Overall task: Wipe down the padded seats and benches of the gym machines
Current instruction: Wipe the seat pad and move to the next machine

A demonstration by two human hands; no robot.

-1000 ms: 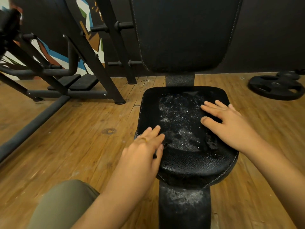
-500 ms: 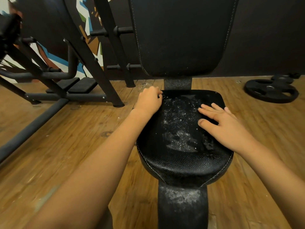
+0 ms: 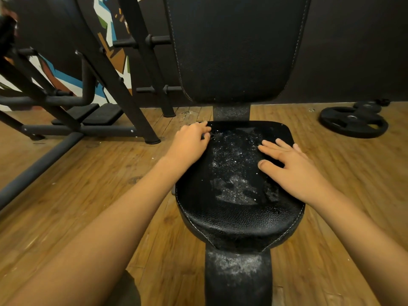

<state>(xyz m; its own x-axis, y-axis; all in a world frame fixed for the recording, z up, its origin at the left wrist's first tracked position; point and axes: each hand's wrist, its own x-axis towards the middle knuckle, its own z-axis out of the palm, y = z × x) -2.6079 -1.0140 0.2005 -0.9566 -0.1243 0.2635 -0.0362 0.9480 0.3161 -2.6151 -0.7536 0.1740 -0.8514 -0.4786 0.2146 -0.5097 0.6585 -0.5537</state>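
Item: seat (image 3: 238,219), black padded vinyl with pale stitching, set low on a post (image 3: 238,277) in front of an upright backrest (image 3: 236,47); it lies centre of view, directly below the person. Condition: a white dusty film (image 3: 234,191) covers the middle and far part of the pad; the near lip looks dark and clean; the post carries the same white scuffing. Left hand (image 3: 189,144): at the far left corner of the seat, fingers curled down at the edge; something dark sits at the fingertips, but whether it is a cloth or the pad's own rim cannot be told. Right hand (image 3: 293,171): laid flat on the right side of the pad, fingers spread and straight, bracing, holding nothing. Step judged in hand: starting a wipe stroke from the far left corner. Handling notes: draw the stroke from the far edge toward the near lip in overlapping lanes, so the film is carried off the pad and not smeared back across it; press firmly, since the grained vinyl likely traps powder; lift the right hand when the lane reaches it, as the patch beneath it is unwiped; follow the stitched seam and rounded sides last. Progress: early, most film remains. Also present: wooden floor (image 3: 110,195), black machine frame (image 3: 106,69) at left, weight plate (image 3: 353,122) lying flat at far right.
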